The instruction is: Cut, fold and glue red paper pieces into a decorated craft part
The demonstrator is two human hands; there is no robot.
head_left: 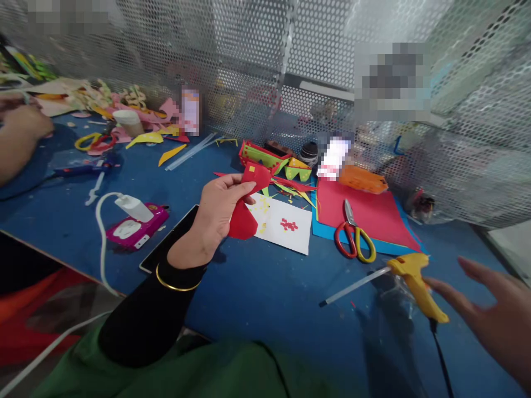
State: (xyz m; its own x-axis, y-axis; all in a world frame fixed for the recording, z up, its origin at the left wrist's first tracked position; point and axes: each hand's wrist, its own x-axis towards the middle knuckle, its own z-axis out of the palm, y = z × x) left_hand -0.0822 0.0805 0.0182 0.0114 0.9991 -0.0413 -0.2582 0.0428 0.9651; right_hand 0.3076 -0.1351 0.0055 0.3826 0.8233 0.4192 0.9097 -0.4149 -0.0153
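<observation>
One blue bench: spread beneath the whole layout, cut off at the left and right of the view.
Coloured sheets: stacked at the right, red over blue, largely uncut as far as visible; partly covered by the scissors and an orange packet.
Right hand: grip spread, empty, beside the yellow glue gun; cut off by the right edge; impossible to tell whether touching the gun or just short of it.
Left hand: grip pinching the red paper between thumb and fingers, over the left part of the white card.
Yellow glue gun: lying on the bench, loaded with a clear stick, within near reach of the right hand.
White card: flat on the bench, partly hidden behind the left hand and red paper.
Scissors: lying idle, blades over the red sheet, handles reaching past the blue edge.
Red paper: held up in the left hand, already cut to shape, bearing one visible yellow square; mostly bare otherwise; unclear whether joined to the lower red shape behind the fingers.
Green cutout: apparently finished, dotted yellow.
Red squares: loose in a cluster on the card, apparently unused.
Yellow squares: scattered nearby, also apparently unused, too small to count.
</observation>
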